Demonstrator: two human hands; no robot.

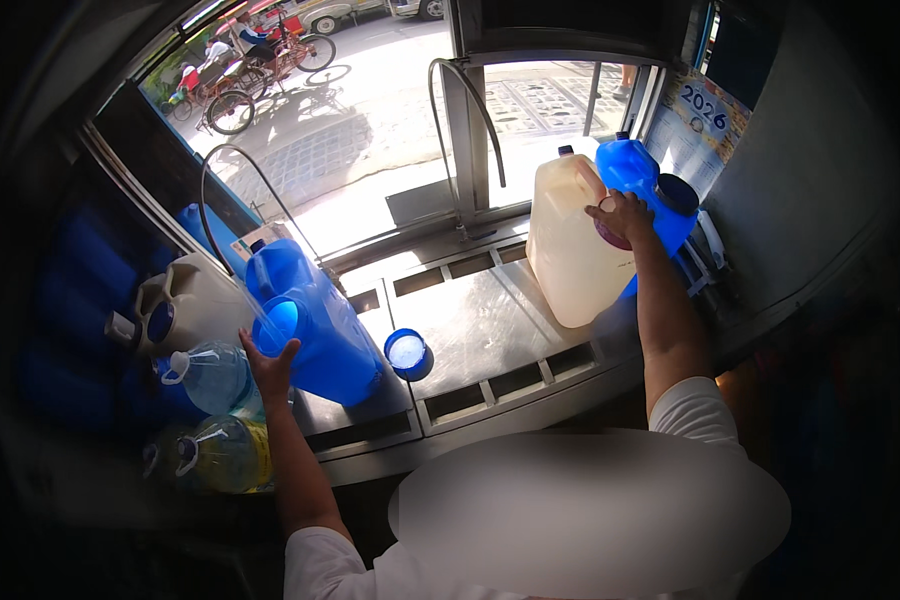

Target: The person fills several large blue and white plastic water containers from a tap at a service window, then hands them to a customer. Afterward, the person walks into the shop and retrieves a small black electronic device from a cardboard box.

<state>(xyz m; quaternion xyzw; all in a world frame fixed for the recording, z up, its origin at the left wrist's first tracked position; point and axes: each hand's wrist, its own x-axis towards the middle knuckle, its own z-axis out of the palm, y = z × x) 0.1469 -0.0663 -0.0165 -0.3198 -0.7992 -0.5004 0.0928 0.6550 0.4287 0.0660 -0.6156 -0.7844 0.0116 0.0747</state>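
Observation:
My left hand is at the mouth of a blue jug, thumb and fingers spread at its lower rim. The jug tilts toward me, and a clear stream from a curved metal spout runs into its uncapped opening. My right hand has its fingers closed around a dark red screw cap on the upper part of a cloudy white jug. Behind that jug stands another blue jug with a dark cap. A loose blue cap lies upturned on the metal counter between my hands.
Cloudy white jugs and clear bottles crowd the left end. A second curved spout rises by the window frame. Slots line the counter's edges. A calendar hangs at right. Outside, a pedal tricycle is on the street.

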